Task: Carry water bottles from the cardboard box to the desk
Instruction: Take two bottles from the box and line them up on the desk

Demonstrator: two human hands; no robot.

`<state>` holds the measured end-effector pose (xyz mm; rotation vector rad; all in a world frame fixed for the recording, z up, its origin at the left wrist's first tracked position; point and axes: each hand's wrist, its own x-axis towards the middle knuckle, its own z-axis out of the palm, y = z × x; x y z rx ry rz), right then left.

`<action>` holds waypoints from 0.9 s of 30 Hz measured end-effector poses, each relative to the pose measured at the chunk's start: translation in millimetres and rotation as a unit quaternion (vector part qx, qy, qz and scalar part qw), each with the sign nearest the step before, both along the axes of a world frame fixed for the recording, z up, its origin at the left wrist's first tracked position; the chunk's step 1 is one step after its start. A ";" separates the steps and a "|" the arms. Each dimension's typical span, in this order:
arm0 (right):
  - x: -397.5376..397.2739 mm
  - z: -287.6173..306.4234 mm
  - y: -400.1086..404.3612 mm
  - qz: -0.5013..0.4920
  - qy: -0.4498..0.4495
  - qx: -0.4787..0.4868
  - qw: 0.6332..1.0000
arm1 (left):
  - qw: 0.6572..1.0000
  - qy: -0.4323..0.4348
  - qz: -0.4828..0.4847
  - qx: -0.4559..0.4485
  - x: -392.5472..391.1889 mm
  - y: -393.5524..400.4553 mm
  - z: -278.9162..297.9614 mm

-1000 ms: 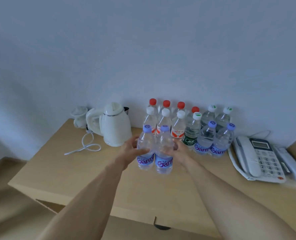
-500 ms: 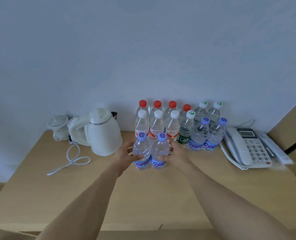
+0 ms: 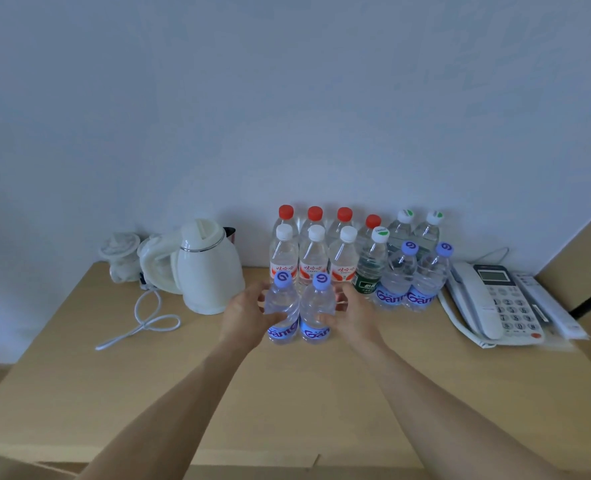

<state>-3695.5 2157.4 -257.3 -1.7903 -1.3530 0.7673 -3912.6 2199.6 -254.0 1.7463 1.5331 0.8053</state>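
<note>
Head view: both hands [image 3: 244, 315] [image 3: 354, 315] grip 2 bottles [image 3: 282, 313] [image 3: 316, 315] upright, caps up.

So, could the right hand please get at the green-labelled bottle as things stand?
Probably not yet: the right hand holds a blue-capped bottle. Once freed, the green-labelled bottle stands just behind it, front unblocked.

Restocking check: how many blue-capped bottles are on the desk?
4: two at the front, one in each hand; two standing beside the phone. None seem hidden.
</note>
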 end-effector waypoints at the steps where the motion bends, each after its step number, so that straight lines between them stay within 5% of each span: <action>1: -0.5 -0.3 -0.4 -0.001 0.000 0.003 1.000 | 1.000 -0.002 0.003 0.000 0.5 0.3 -0.7; 27: -2.5 5.6 22.7 0.001 -0.012 -0.004 1.000 | 0.999 0.012 -0.028 0.025 1.3 30.3 1.3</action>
